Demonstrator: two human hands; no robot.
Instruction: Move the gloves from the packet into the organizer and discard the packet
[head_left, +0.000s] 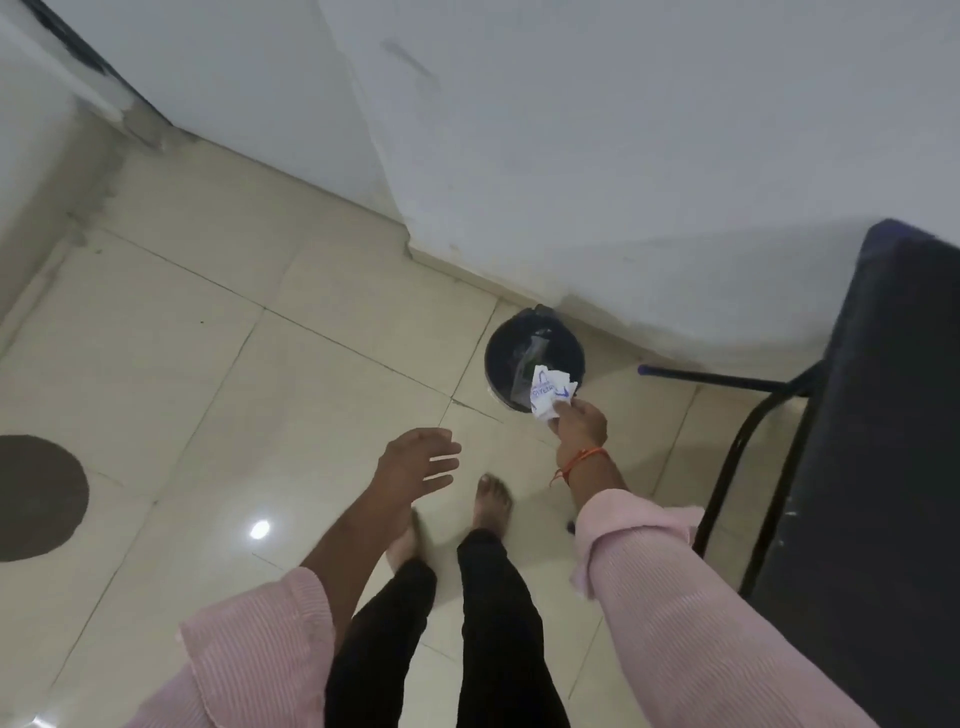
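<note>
Right hand (581, 427) pinching the crumpled white packet (551, 395) at its near edge, fingertips closed on the paper, blue print facing up. Packet hanging out past the fingertips, overlapping the near rim of the small round black bin (535, 358) in this view; whether directly above the opening or just short of it, cannot tell from one angle. Packet looking flat and crushed, so probably empty; no gloves showing in it or anywhere else. Something clear and crinkled, maybe a liner or other wrapper, already lying inside the bin just beyond the packet.

Red thread (582, 460) sitting on the wrist just behind the grip, pink sleeve (675, 597) pushed back further down the forearm.

Left hand (415, 462) hanging to the left of the grip and lower in frame, fingers spread, holding nothing, not touching anything.

Bare feet (493, 499) standing on the tiled floor (208, 364) below and behind the grip. Dark table (883, 467) with black metal legs to the right of the grip, white wall (623, 156) just beyond the bin. Round dark floor patch (36, 499) far off to the left, unrelated.

Progress, judging only from this: organizer not in view, so glove transfer not verifiable here; standing at the bin with an apparently empty packet suggesting that part done. Discard step in hand, not yet complete: packet not released. Remaining: getting it squarely over the opening, letting go. Light paper, may drift or catch the rim and land on the floor.
</note>
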